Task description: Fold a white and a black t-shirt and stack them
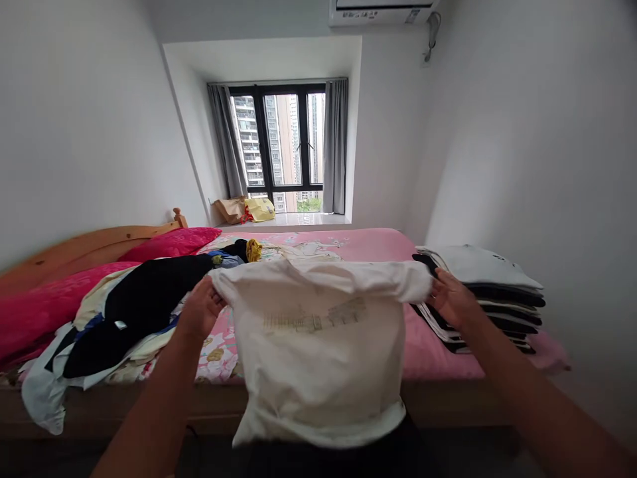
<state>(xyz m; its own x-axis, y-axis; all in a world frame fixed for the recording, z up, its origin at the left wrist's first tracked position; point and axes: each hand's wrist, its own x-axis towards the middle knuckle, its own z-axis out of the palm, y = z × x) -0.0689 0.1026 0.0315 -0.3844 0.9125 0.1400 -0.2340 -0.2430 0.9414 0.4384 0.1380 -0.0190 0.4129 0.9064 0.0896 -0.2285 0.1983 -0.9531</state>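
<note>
A white T-shirt (318,352) with a faint printed band across it hangs stretched between my hands, in front of the bed's near edge. My left hand (203,307) pinches the shirt at its upper left corner. At the upper right corner my right hand (450,295) grips the other end, slightly blurred. To the right, close behind my right hand, rises a stack of folded clothes (490,292) with a white one on top. Left of my left hand lies a heap of loose clothes, with a black garment (149,299) uppermost.
The bed has a pink flowered sheet (368,245), red pillows (169,243) and a wooden headboard (99,249) at the left. A brown paper bag (229,210) and a yellow bag (260,210) sit on the window sill. White walls stand on both sides.
</note>
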